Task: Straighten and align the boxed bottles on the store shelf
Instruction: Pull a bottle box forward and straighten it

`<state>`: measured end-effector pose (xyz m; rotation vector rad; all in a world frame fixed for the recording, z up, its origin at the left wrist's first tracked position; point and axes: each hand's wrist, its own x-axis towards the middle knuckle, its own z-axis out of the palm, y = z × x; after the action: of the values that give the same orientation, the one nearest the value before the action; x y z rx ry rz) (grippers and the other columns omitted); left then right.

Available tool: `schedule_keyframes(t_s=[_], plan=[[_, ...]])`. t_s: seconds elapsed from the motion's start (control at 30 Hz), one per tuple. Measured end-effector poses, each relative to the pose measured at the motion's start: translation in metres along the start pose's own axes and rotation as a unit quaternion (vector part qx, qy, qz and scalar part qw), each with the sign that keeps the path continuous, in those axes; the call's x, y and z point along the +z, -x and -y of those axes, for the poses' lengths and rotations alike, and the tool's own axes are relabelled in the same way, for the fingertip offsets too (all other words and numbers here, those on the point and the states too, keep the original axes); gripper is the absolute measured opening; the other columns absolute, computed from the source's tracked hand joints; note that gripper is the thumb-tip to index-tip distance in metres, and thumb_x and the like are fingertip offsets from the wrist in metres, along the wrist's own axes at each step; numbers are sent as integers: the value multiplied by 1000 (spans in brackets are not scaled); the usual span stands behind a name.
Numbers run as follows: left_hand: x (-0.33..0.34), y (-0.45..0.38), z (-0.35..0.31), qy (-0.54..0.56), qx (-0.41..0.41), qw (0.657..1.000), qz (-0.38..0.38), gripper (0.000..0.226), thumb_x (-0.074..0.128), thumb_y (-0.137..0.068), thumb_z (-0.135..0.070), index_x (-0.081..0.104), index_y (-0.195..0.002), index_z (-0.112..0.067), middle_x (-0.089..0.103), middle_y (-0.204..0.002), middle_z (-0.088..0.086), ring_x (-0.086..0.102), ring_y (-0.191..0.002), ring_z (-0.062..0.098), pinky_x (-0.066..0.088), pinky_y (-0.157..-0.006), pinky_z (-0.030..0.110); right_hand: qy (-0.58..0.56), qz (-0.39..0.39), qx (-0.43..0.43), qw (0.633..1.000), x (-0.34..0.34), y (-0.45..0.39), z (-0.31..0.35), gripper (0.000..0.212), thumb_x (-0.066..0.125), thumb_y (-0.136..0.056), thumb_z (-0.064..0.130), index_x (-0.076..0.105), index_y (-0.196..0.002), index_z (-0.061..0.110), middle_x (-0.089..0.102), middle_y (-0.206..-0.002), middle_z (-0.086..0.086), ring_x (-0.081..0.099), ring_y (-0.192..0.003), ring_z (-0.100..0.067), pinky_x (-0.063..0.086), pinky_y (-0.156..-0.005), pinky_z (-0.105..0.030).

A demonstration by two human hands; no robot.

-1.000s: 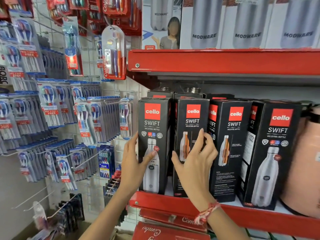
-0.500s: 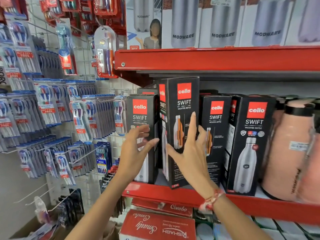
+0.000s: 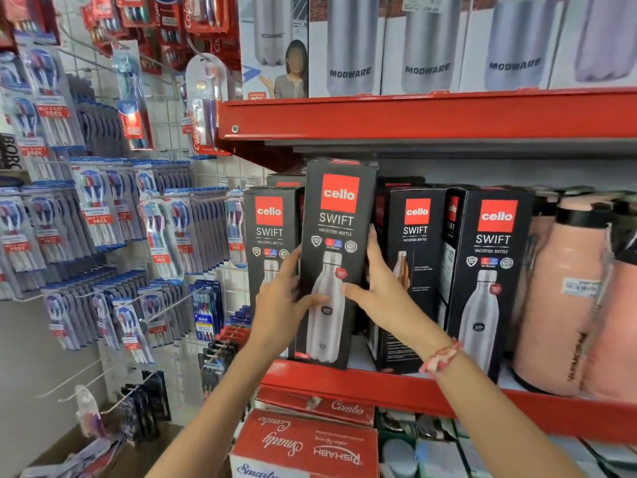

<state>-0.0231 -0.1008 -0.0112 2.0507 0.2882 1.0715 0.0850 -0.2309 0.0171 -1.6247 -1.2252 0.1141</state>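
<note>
Black Cello Swift bottle boxes stand in a row on the red shelf (image 3: 379, 384). I hold the second box (image 3: 339, 215) at the shelf's front edge, its printed front facing me and its top slightly higher than the others. My left hand (image 3: 281, 301) grips its left edge, thumb on the front. My right hand (image 3: 382, 288) grips its right edge, thumb across the front. The leftmost box (image 3: 270, 222) stands behind my left hand. A third box (image 3: 415, 243) and a fourth box (image 3: 491, 263) stand to the right, both turned at an angle.
Peach flasks (image 3: 565, 298) crowd the shelf's right end. The red upper shelf (image 3: 413, 115) sits close above the box tops and carries Modware boxes (image 3: 427, 46). Toothbrush packs (image 3: 103, 219) hang on a wire grid at left. Red Combo boxes (image 3: 303, 439) lie below.
The second box was pulled forward from the row and turned from side-on to front-facing. My left hand left the leftmost box and took hold of the second box's left edge.
</note>
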Motion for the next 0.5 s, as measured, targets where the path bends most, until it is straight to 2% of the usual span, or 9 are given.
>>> schedule_keyframes(t_s=[0.03,0.1,0.13,0.17,0.2,0.23,0.3,0.37,0.5], plan=[[5,0,1,0,-2,1000,-8,80,78,-77,-10,36,-142,-30,64,-104,-26,63,-91,-14,53,-81,13,10,-15,9,1000,2,-3,-2,96,56,-89,8,-16,-146,35,30,-149,24,27,-129,7,22,-113,-19],[15,-2,6,2,-8,1000,-15,80,76,-79,-10,34,-143,-32,71,-107,-14,67,-94,-1,55,-86,24,50,-45,14,998,5,-7,-2,93,53,-91,6,-16,-147,32,30,-152,12,30,-124,5,18,-90,8],[19,-4,8,-3,-9,1000,-19,79,75,-80,-11,34,-144,-31,72,-104,-9,67,-87,0,55,-82,21,65,-54,12,996,6,-8,-2,91,51,-91,5,-16,-147,32,30,-152,10,33,-125,2,18,-81,12],[22,-5,11,-25,-13,999,-26,77,75,-80,-13,34,-144,-29,72,-95,-8,64,-76,-2,52,-73,16,71,-58,8,996,8,-10,-4,91,50,-92,5,-16,-146,33,29,-153,8,36,-129,-3,22,-82,8],[25,-6,11,-51,-15,998,-35,77,76,-80,-15,35,-143,-28,69,-86,-9,60,-67,-1,49,-65,13,70,-58,5,996,10,-11,-6,91,49,-92,4,-17,-146,36,30,-154,6,38,-132,-9,27,-89,-1],[27,-6,12,-74,-18,996,-44,76,76,-80,-15,36,-143,-26,68,-85,-6,60,-66,3,50,-65,17,67,-60,5,996,12,-12,-9,91,48,-92,4,-17,-145,37,31,-154,5,40,-133,-13,31,-96,-12],[31,-7,15,-115,-30,992,-45,73,74,-80,-12,38,-143,-20,72,-97,6,67,-79,23,54,-74,33,63,-71,1,995,15,-11,-14,92,48,-91,1,-16,-145,39,31,-154,3,41,-134,-19,36,-107,-31],[34,-10,16,-162,-47,985,-41,66,72,-82,-12,41,-140,-11,71,-98,16,65,-83,34,51,-71,38,73,-79,-6,994,17,-10,-18,96,46,-88,-4,-16,-144,42,27,-156,2,40,-135,-22,38,-109,-44],[36,-12,13,-221,-51,973,-38,60,72,-83,-16,44,-134,-4,69,-95,22,64,-83,38,49,-69,40,116,-87,-15,989,16,-10,-21,94,52,-88,0,-12,-147,36,27,-155,1,41,-134,-20,36,-110,-38]])
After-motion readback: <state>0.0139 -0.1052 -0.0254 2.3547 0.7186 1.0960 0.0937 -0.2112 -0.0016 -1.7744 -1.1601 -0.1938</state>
